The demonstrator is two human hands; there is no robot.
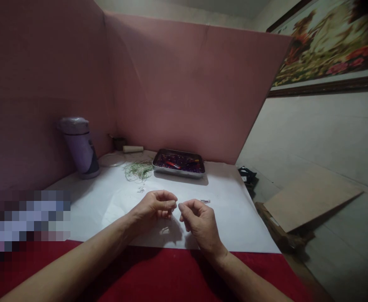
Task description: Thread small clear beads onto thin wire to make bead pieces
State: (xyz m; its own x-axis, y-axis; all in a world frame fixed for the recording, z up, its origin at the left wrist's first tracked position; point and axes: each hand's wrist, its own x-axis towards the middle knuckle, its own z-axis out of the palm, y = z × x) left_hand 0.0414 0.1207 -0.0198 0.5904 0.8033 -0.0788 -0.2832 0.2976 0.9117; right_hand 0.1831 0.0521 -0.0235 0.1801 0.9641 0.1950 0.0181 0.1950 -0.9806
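My left hand (157, 204) and my right hand (202, 220) face each other over the white sheet (230, 226), their fingertips a small gap apart. Both have thumb and forefinger pinched together. Whatever they hold is too small or thin to make out. Below the left fingers lies a thin pale thing (164, 230), perhaps a loop of thread. A small shiny metal piece (205, 201) rests just beyond the right hand. Farther back is a tangle of pale green thread (139, 170), with tiny whitish bits (140, 190) in front of it.
A metal tray (179, 173) of dark purple bits, with a red-handled tool (173, 165) on top, stands at the back. Left are a purple flask (80, 151), a pale roll (133, 149) and a dark cup (118, 143). Pink panels (184, 88) enclose the back and left.
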